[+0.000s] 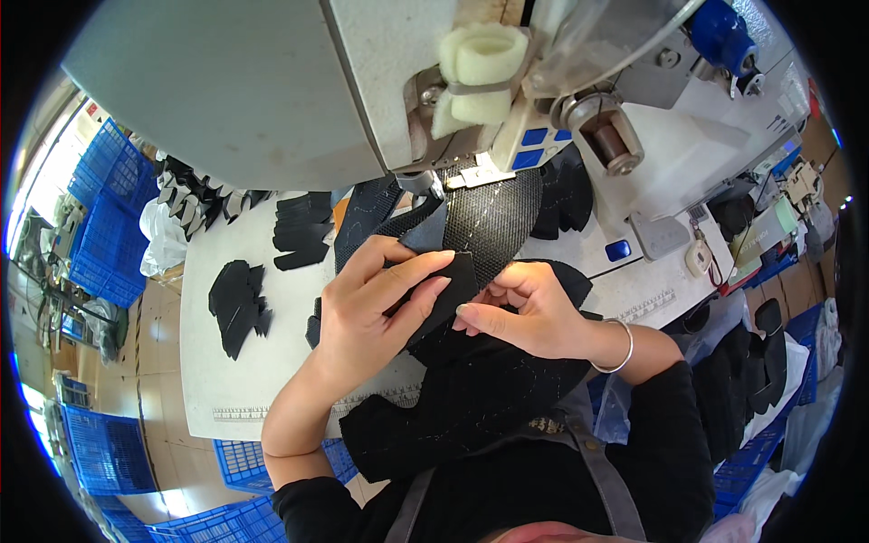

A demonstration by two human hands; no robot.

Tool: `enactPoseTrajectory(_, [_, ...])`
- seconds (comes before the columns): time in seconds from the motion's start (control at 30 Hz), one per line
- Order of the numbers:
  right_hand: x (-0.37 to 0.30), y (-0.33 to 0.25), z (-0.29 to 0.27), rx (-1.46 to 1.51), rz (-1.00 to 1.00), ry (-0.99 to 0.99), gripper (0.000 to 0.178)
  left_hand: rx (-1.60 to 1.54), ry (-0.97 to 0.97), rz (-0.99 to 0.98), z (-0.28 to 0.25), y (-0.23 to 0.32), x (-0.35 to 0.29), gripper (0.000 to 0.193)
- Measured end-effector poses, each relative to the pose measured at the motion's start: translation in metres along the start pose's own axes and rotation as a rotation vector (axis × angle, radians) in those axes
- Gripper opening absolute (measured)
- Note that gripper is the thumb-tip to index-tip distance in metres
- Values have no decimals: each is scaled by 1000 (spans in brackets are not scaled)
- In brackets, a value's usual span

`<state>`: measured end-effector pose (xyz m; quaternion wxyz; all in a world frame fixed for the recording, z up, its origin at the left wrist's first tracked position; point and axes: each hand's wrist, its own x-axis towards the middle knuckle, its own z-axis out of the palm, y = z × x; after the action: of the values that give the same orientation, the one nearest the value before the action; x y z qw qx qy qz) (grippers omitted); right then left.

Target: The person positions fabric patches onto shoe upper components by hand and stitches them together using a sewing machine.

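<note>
My left hand [371, 312] and right hand [520, 312] fingers pinched on black fabric piece [450, 288] at sewing machine [272, 90]; stitching not begun, cut pieces [237, 303] waiting on worktop [226, 380].

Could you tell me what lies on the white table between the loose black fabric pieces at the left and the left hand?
In the head view, only bare white table lies between the loose black pieces and the left hand.

left hand [367, 312] flat-ish with fingers stretched toward the right, right hand [525, 312] curled up close beside it, fingertips pinching, both forearms bent in from below, wrists angled inward
</note>
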<state>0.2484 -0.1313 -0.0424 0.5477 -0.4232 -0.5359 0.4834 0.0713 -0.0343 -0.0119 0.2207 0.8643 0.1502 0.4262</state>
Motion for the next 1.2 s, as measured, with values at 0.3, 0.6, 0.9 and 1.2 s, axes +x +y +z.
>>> enactPoseTrajectory(0.3, [1, -15, -9, -55, 141, 38, 30, 360, 44, -60, -7, -4, 22, 42])
enactPoseTrajectory(0.6, [2, -17, 6, 171, 164, 0, 30, -298, -543, -681, -18, -36, 68, 35])
enactPoseTrajectory(0.9, [10, -14, -14, 166, 71, 39, 33, -667, -323, -989, -3, -16, 65, 26])
enactPoseTrajectory(1.2, [22, -8, -35, 80, 38, 148, 28, -631, -209, -812, 8, -13, 49, 25])
